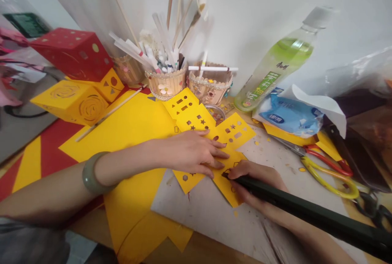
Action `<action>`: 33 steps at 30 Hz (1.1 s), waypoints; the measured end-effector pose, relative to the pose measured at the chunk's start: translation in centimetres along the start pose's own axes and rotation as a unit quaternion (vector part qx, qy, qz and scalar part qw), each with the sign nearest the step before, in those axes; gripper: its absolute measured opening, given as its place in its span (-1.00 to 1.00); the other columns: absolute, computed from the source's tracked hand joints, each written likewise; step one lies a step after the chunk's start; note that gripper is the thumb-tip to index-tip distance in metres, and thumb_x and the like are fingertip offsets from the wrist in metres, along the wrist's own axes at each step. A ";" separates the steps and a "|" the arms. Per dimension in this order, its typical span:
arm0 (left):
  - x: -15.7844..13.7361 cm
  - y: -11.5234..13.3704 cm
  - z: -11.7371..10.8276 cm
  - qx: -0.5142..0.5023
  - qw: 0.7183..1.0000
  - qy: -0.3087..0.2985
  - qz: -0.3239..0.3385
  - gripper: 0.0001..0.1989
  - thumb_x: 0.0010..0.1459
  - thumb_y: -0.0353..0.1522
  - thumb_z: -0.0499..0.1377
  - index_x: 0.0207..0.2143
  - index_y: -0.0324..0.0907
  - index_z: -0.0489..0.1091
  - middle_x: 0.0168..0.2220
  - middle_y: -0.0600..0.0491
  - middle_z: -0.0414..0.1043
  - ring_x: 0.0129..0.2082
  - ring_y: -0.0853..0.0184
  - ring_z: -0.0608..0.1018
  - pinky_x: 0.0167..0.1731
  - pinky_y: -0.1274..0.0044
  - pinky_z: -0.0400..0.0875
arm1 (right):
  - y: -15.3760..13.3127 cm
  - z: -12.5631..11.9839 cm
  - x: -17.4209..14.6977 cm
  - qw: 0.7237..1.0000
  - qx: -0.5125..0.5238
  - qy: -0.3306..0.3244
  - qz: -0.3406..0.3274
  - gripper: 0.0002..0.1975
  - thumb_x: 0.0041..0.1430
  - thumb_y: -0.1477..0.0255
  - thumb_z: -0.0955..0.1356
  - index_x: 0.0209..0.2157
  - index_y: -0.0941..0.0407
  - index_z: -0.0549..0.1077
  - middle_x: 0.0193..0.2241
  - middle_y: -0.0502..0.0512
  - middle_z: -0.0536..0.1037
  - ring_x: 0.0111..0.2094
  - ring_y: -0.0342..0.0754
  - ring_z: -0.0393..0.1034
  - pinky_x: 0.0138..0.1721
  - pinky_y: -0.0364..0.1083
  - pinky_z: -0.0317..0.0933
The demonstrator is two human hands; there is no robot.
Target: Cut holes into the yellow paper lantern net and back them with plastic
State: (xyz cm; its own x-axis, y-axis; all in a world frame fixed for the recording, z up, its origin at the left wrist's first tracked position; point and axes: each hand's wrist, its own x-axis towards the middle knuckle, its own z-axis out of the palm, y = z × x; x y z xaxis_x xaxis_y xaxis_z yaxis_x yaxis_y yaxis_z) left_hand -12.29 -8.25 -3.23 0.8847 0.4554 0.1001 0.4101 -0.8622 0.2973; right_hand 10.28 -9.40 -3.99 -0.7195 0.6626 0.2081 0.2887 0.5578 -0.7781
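My left hand (199, 151) lies flat with its fingers spread on a yellow paper cut-out (199, 119), pressing it to a pale board (199, 211). Small shapes such as stars, hexagons and circles are cut through the paper, and others are drawn as outlines. My right hand (260, 174) is closed round a long black tool (294, 202), held like a pen. Its tip touches the paper just right of my left fingertips. Whether it has a blade is too small to tell.
Larger yellow sheets (137, 113) lie to the left, near red and yellow paper boxes (73, 56). Decorated pen cups (165, 82) line the wall. A green drink bottle (275, 64), a tissue pack (288, 113) and scissors (327, 174) are at the right. Paper scraps dot the board.
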 end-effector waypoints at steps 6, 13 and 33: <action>0.1 0.1 -0.1 -0.001 1.000 -0.012 -0.008 -0.78 0.22 -0.26 0.06 -0.14 -0.08 0.42 0.09 0.07 0.32 0.15 0.26 0.28 0.06 0.36 0.10 | 0.3 0.1 -0.2 1.000 0.014 0.010 0.017 -0.88 0.05 0.57 0.31 -0.36 0.08 0.40 -0.48 -0.03 0.51 -0.52 -0.22 0.41 -0.48 -0.25 0.26; 0.0 -0.2 0.3 0.001 1.000 -0.002 -0.004 -0.78 0.22 -0.26 0.06 -0.14 -0.06 0.42 0.09 0.09 0.32 0.15 0.26 0.27 0.07 0.35 0.10 | 0.2 0.4 -0.3 0.999 0.017 0.017 0.030 -0.89 0.05 0.57 0.31 -0.38 0.07 0.40 -0.48 -0.04 0.49 -0.51 -0.22 0.40 -0.46 -0.25 0.25; -0.1 -0.5 0.4 0.009 1.000 -0.011 0.010 -0.74 0.23 -0.25 0.04 -0.08 -0.07 0.40 0.11 0.10 0.30 0.16 0.28 0.27 0.04 0.39 0.12 | 0.9 -0.7 -0.3 0.997 -0.012 -0.062 -0.038 -0.78 0.02 0.65 0.27 -0.32 0.07 0.32 -0.43 -0.01 0.48 -0.42 -0.20 0.39 -0.39 -0.23 0.26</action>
State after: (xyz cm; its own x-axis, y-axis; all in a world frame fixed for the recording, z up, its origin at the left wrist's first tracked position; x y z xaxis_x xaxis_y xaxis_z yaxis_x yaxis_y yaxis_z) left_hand -12.52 -7.95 -3.81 0.8972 0.4333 0.0849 0.3962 -0.8750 0.2783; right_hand 11.24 -8.75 -4.32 -0.8123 0.5517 0.1889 0.2448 0.6167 -0.7482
